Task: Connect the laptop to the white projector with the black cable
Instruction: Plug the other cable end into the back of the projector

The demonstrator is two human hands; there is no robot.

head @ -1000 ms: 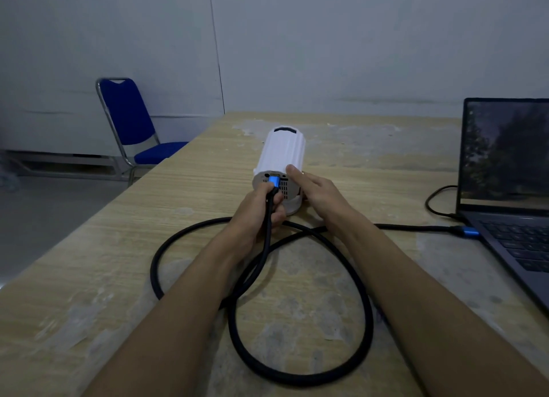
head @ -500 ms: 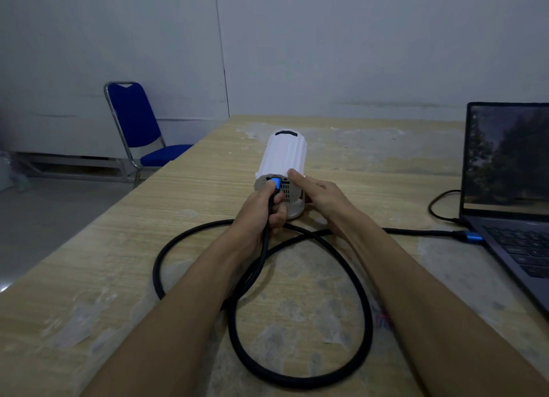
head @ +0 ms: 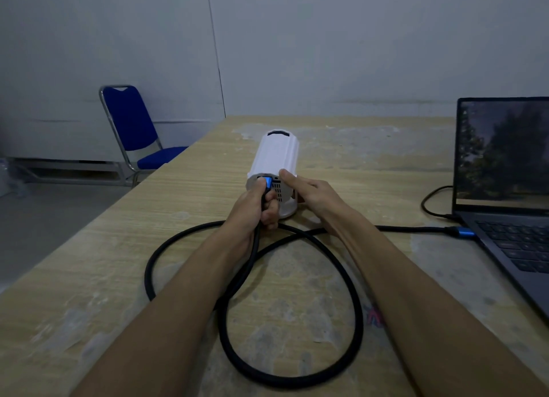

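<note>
While the last plug goes in, stock stands thus:
Left hand point(head: 252, 209): fingers curled tight round the blue plug point(head: 268, 183) of the black cable point(head: 341, 280), thumb on top, pressing it at the rear face of the white projector point(head: 274, 162).
Right hand point(head: 315, 197): fingers laid loosely along the projector's right side, steadying it; nothing gripped.
Cable slack: one large loop on the table point(head: 89, 277), lying under both wrists, nearer the person than the fingers.
Far end: second blue plug point(head: 463, 232), well right of the right fingers, at the side of the laptop point(head: 505, 173); appears seated.
Done, by judgement: laptop end.
Left: full seating at the projector port; depth hidden by the thumb, cannot tell.
</note>
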